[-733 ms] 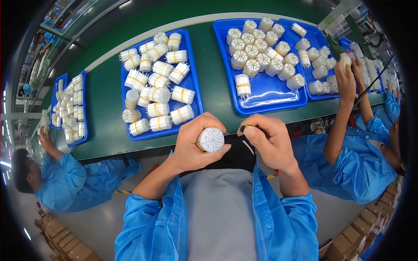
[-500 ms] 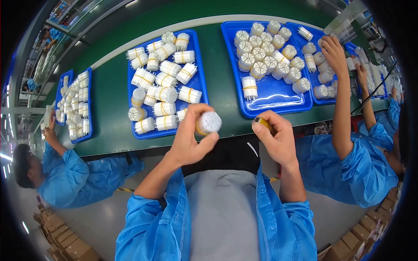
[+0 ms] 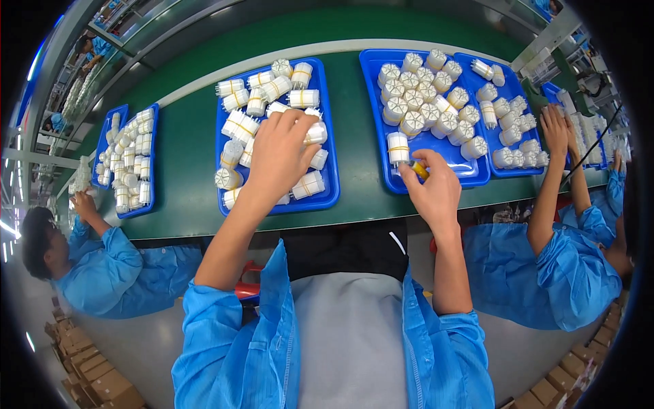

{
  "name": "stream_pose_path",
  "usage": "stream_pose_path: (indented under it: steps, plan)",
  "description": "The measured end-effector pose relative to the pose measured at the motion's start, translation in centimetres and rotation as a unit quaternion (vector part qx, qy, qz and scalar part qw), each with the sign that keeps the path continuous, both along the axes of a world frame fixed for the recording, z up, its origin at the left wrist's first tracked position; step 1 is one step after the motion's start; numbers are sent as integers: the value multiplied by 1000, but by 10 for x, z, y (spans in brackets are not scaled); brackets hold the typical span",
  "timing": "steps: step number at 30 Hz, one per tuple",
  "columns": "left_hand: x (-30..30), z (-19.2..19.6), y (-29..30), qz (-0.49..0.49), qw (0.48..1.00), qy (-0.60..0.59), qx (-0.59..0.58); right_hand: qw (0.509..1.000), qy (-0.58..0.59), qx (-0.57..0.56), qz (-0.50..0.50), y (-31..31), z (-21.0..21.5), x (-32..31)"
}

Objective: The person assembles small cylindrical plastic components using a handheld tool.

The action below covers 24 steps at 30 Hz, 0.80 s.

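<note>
My left hand reaches over the blue tray in front of me, its back turned up and its fingers curled down around a white cylindrical part, most of which they hide. Thin pins and a yellow band show on many like parts lying there. At the near left corner of the second blue tray, my right hand pinches a small yellow and dark object whose kind I cannot make out. Just beyond its fingertips stands a single banded white part.
Several white parts stand grouped in the second tray. Another blue tray adjoins it on the right, near a co-worker's hands. More filled trays lie at the far left beside another person. All rest on a green tabletop.
My left hand has moved from in front of me, where it held a white cylindrical part, out over the left tray. My right hand has moved slightly forward. The right co-worker's raised hand has come down.
</note>
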<state>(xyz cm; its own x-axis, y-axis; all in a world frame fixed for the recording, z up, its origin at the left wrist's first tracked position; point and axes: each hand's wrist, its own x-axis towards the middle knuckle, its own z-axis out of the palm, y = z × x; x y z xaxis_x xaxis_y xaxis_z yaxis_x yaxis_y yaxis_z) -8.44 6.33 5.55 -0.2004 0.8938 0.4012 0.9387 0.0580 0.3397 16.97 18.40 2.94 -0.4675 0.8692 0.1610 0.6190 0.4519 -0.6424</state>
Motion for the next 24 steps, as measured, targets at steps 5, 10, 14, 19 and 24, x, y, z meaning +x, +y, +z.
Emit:
stream_pose_path:
  steps: [5, 10, 14, 19, 24]
  plan:
    - [-13, -7, 8, -39, 995, 8, -88, 996, -75, 38, 11, 7, -1, -12]
    - [-20, 0, 16, -51, 988, 44, -138, 992, -127, 21, 15, 17, -2, -27]
    - [6, 12, 10, -28, 999, 39, -9, 996, -88, 23, 9, 15, 5, -18]
    - [74, 7, -6, -101, 875, -472, 38, 973, 213, -19, 90, -27, 32, -7]
    - [108, -1, -11, -132, 688, -710, 69, 966, 204, 97, 121, -48, 37, -9]
